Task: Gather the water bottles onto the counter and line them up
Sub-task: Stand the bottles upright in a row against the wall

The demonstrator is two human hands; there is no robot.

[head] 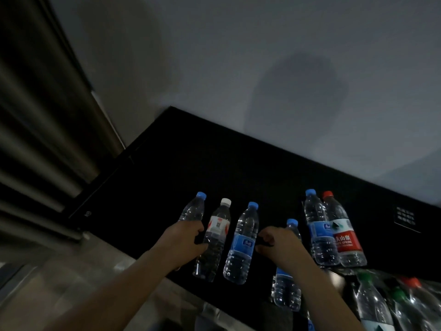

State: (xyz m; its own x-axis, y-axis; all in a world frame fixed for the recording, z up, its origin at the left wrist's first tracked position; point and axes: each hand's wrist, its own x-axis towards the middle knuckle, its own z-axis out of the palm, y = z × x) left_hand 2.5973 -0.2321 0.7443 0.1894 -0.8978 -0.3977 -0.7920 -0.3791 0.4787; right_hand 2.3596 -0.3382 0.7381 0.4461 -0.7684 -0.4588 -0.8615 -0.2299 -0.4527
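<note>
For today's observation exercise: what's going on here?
A person is lining up water bottles on the black counter. The left hand grips the leftmost bottle; the right hand grips a blue-capped bottle. Between the hands stand a white-capped bottle and a blue-labelled bottle; a red-capped bottle stands farther right.

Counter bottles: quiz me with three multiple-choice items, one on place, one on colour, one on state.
1. The red-capped bottle stands: A at the row's left end; B at the row's right end; C on the floor.
2. The cap of the neighbouring bottle is: A blue; B white; C green.
3. The white-capped bottle is: A lying flat; B upright; C upside down.
Answers: B, it ends the row on the counter; A, its cap shows blue; B, its cap is uppermost.
</note>
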